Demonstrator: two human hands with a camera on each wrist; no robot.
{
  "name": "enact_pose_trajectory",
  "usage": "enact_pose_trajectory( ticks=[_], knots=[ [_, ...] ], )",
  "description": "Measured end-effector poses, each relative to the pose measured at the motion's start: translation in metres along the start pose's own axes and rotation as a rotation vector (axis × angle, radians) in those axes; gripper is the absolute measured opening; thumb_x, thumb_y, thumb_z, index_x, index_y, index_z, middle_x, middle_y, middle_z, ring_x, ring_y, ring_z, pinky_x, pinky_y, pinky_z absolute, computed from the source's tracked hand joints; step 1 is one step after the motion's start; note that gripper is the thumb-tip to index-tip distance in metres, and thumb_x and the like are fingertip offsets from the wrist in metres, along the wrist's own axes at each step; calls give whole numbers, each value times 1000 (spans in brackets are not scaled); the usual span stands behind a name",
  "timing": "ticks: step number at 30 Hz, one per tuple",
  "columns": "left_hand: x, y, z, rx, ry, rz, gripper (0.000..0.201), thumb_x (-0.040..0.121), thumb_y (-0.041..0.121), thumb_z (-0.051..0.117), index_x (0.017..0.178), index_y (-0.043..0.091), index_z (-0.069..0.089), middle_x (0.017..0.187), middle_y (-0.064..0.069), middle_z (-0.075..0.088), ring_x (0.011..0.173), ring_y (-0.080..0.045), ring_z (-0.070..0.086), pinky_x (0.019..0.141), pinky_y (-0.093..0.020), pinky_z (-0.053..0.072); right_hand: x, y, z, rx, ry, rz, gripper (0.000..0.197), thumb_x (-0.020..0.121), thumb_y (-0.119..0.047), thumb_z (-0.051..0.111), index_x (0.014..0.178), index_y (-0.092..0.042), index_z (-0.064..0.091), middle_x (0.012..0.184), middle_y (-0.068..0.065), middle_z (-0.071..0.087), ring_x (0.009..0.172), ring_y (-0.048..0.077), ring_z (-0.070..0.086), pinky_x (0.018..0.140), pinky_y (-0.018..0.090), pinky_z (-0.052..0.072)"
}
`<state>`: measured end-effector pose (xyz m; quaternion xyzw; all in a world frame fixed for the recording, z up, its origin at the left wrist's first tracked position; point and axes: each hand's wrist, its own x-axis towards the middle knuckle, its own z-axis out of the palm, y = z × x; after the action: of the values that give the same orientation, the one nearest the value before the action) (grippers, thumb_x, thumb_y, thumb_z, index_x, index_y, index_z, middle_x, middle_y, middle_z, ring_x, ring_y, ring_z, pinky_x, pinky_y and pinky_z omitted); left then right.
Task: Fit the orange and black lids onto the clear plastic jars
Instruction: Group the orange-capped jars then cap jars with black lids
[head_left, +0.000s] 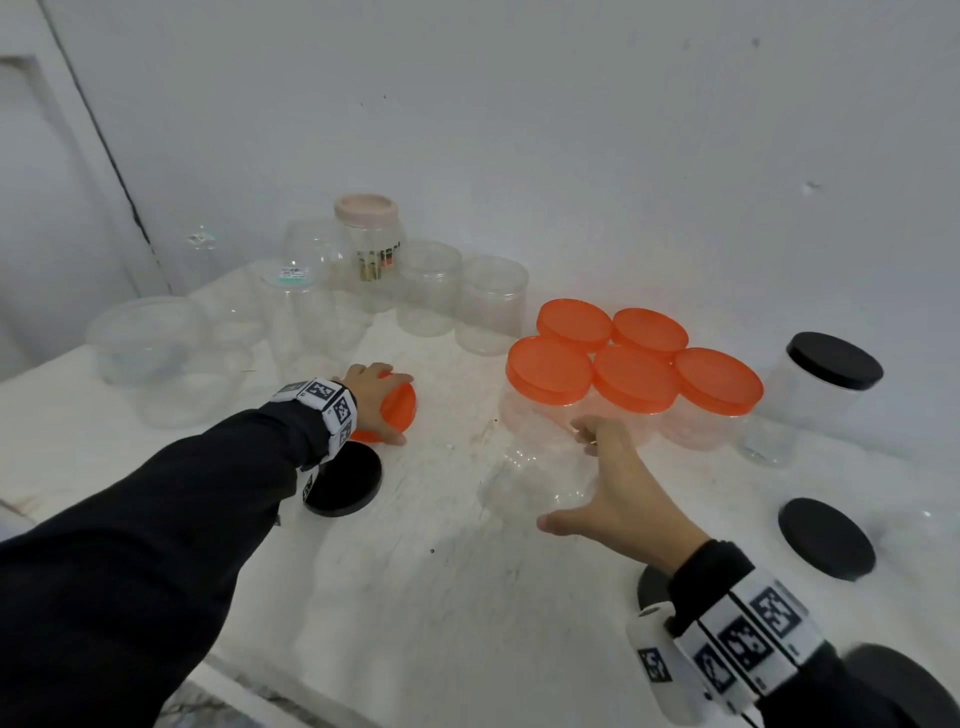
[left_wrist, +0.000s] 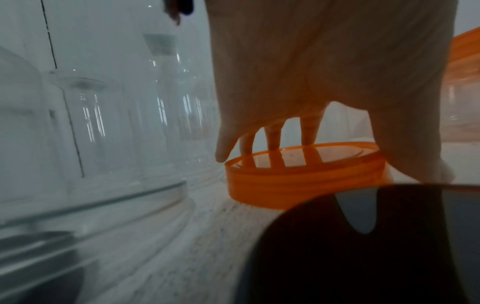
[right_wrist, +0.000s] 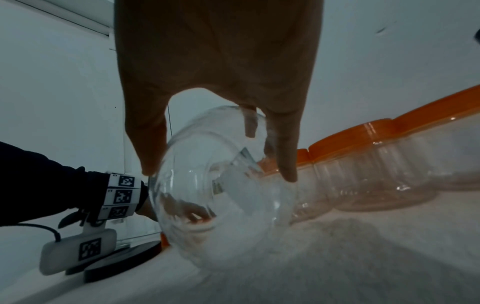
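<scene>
Two hands work apart on the table (head_left: 441, 597). At about ten o'clock the left hand (head_left: 371, 397) curls its fingers (left_wrist: 272, 135) over the loose orange lid (head_left: 397, 408), which lies flat on the surface. At about one o'clock the right hand (head_left: 618, 493), spread wide, grips the open clear jar (head_left: 540, 467), which is tilted with its mouth leaning toward the lid. Lid lies at nine o'clock from jar, well apart, so I judge the left hand must carry it rightward.

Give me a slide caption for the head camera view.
Left hand grips an orange lid while right hand holds a clear jar beside capped jars.
</scene>
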<state>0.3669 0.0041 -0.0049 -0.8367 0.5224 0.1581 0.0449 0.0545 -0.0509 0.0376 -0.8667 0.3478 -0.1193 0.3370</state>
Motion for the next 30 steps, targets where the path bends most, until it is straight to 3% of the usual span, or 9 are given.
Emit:
enact_pose_trajectory(
  ticks=[6, 11, 13, 16, 18, 23, 30],
  knots=[
    [-6, -4, -5, -65, 45, 82, 93, 67, 48, 77, 143, 34, 24, 148, 0, 21, 132, -29, 20, 103, -51, 34, 2, -9, 20, 57, 18, 25, 107, 56, -34, 88, 140, -19, 23, 120, -8, 23, 114, 11, 37, 90, 21, 37],
    [-24, 6, -16, -136, 218, 202, 95, 65, 49, 77, 142, 35, 23, 148, 3, 20, 133, -25, 16, 103, -52, 34, 1, -11, 38, 150, 19, 73, 104, 59, -31, 88, 138, -17, 23, 120, -7, 25, 120, 12, 35, 100, 33, 42],
    [-34, 10, -19, -183, 286, 260, 95, 67, 47, 76, 143, 33, 22, 149, 4, 20, 134, -22, 16, 104, -50, 33, 0, -11, 43, 170, 27, 83, 104, 60, -30, 87, 139, -15, 20, 122, -7, 23, 120, 10, 33, 102, 31, 39],
    [-48, 13, -22, -277, 362, 345, 98, 65, 47, 78, 144, 27, 23, 149, 6, 21, 134, -18, 17, 106, -46, 30, -1, -12, 46, 178, 22, 111, 107, 63, -27, 86, 141, -12, 14, 127, -6, 21, 121, 9, 29, 100, 19, 29],
    [-56, 16, -22, -336, 382, 411, 101, 63, 48, 78, 144, 24, 23, 149, 7, 22, 134, -15, 17, 109, -41, 27, -3, -10, 47, 223, 13, 145, 107, 65, -26, 85, 142, -12, 12, 134, -4, 23, 126, 10, 30, 100, 18, 28],
    [-75, 25, -22, -430, 382, 533, 112, 49, 70, 60, 144, 24, 24, 148, 9, 24, 132, -7, 17, 108, -26, 20, -6, -10, 56, 309, 24, 195, 98, 66, -20, 84, 138, -15, 18, 131, -5, 33, 120, 9, 38, 81, 9, 36],
    [-89, 41, -13, -456, 318, 675, 110, 49, 71, 56, 144, 26, 24, 146, 14, 24, 122, 6, 13, 105, -22, 18, -2, -12, 66, 371, 27, 182, 92, 62, -13, 86, 131, -23, 27, 127, -3, 40, 120, 11, 41, 89, 16, 37]
  ],
)
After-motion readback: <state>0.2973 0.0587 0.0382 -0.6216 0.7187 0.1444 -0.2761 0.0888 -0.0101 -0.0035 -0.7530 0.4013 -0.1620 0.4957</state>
